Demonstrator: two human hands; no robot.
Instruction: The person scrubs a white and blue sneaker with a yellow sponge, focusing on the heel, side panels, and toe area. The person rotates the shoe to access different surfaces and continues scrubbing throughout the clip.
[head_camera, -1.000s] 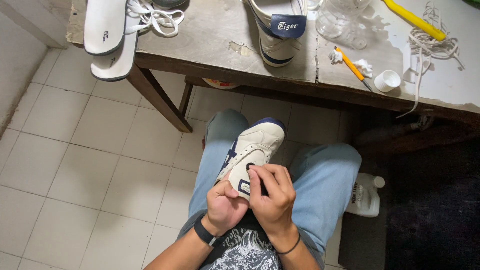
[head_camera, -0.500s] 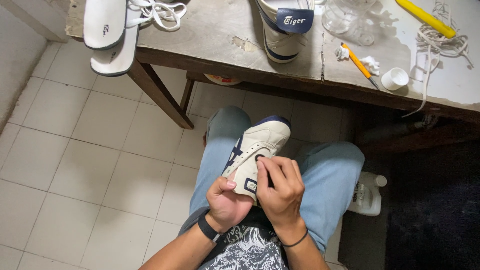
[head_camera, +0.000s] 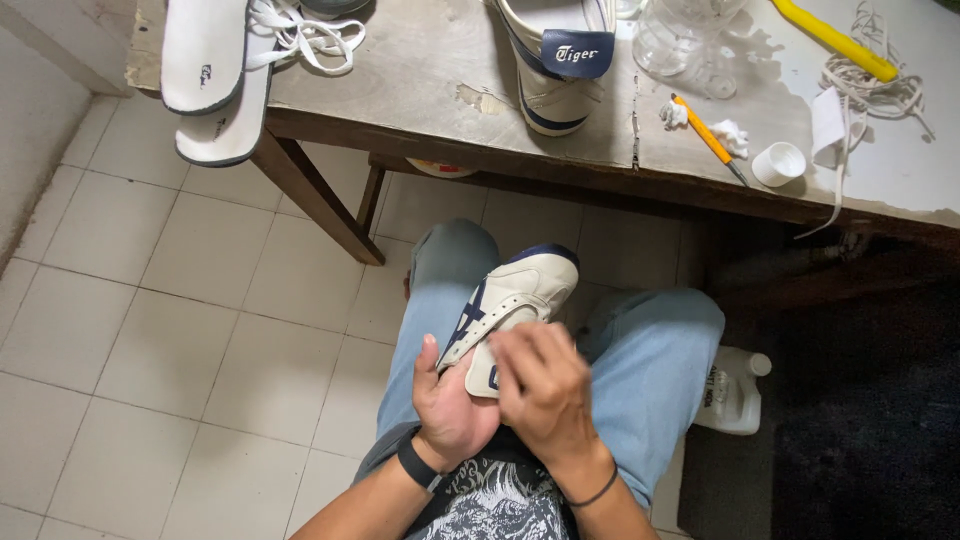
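While the cream sneaker (head_camera: 510, 305) is being gripped underneath by the left hand (head_camera: 450, 405), the right hand (head_camera: 545, 390) is being shifted down, clasped over its heel.

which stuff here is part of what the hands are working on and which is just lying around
In hand:
- white sneaker with navy stripes, on the lap
- left hand cradling its heel
- right hand over its heel end

Lying about:
- second sneaker, insoles, laces on the table
- orange tool, small white cup
- plastic jug on the floor
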